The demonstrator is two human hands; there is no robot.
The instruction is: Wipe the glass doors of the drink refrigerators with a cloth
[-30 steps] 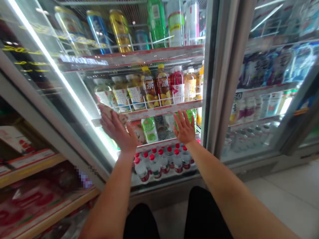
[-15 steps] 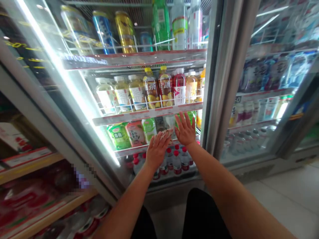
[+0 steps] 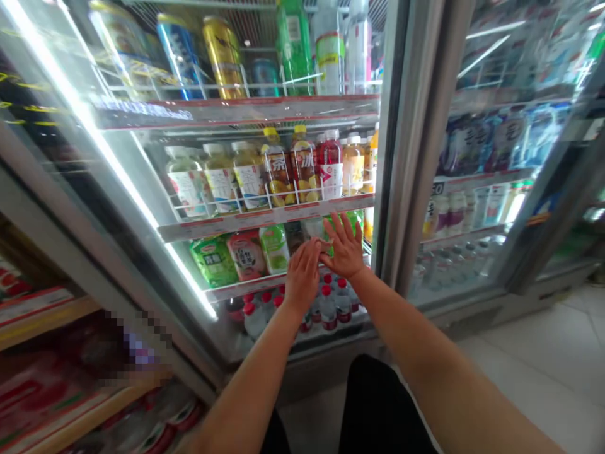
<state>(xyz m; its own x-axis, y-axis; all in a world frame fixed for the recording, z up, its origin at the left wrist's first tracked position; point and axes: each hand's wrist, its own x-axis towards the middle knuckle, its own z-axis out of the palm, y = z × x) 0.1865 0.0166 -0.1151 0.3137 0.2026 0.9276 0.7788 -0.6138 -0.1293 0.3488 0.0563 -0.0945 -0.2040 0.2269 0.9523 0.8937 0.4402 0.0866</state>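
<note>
- Glass door of a lit drinks cooler stands directly ahead of the person, between a metal upright and a bright strip light.
- Right hand appears to lie flat against the lower half of the pane; its fingers are spread, grasping nothing that can be seen.
- Left hand is just beside it, fingers together and stretched out, their tips reaching the right thumb. A pale sliver, maybe cloth, shows at those tips; it is too blurred to be sure, so I cannot tell whether the left hand grasps anything.
- Behind the glass, level with the hands, are a green pack, a reddish pack and a white-and-green bottle.
- One shelf up stand yellow-capped tea bottles and a red drink.
- Top shelf: a blue can, a gold can and a green bottle.
- Red-capped bottles stand at the bottom, partly covered by the left forearm.
- Another cooler stands to the right, over pale floor tiles.
- Wood-edged shelving fills the lower left.
</note>
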